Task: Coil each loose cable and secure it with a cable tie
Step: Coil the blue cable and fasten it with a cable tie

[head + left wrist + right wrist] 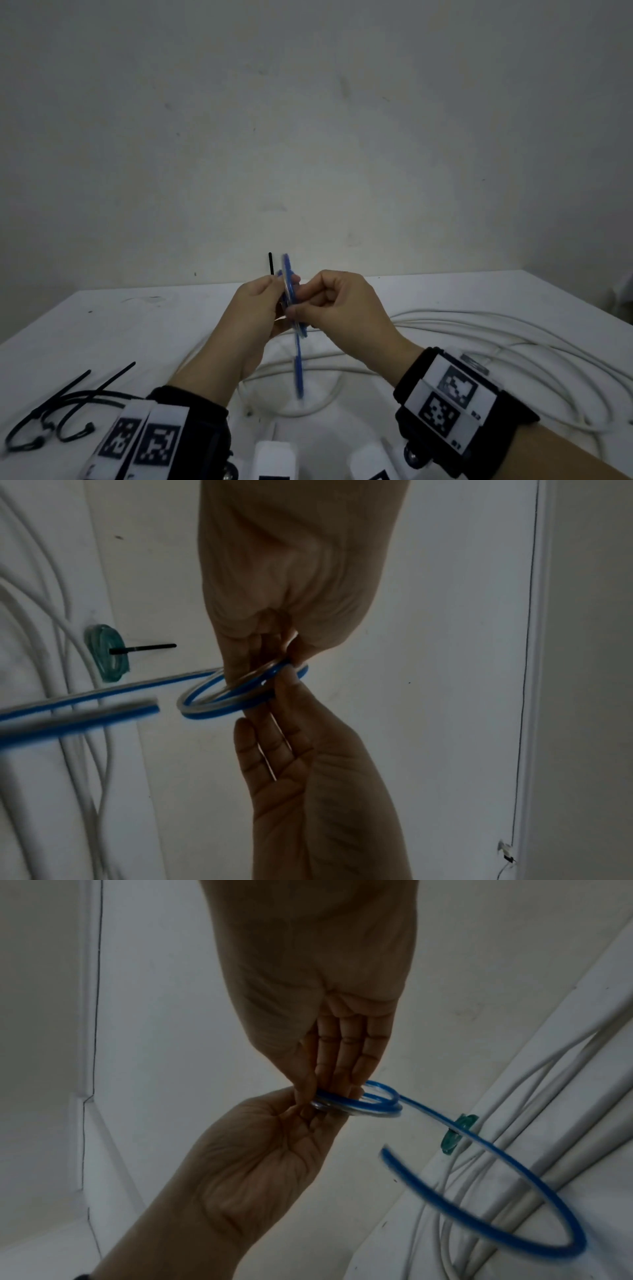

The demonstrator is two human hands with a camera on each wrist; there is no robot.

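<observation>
A thin blue cable [288,284] is wound into a small coil held upright above the table between both hands. My left hand [253,308] pinches the coil's rim with curled fingers and thumb, as the left wrist view [274,653] shows. My right hand [335,301] holds the opposite side, its thumb pressing the loops against nearly straight fingers [342,1069]. The cable's loose tail [298,373] hangs down, blurred, and curves away from the coil [514,1204]. Several black cable ties [68,404] lie at the table's front left.
A long white cable [479,329] sprawls in loops over the right and middle of the white table [137,325]. A green coil [106,656] with a black tie [147,648] through it lies beyond the hands. White objects [274,455] sit at the near edge.
</observation>
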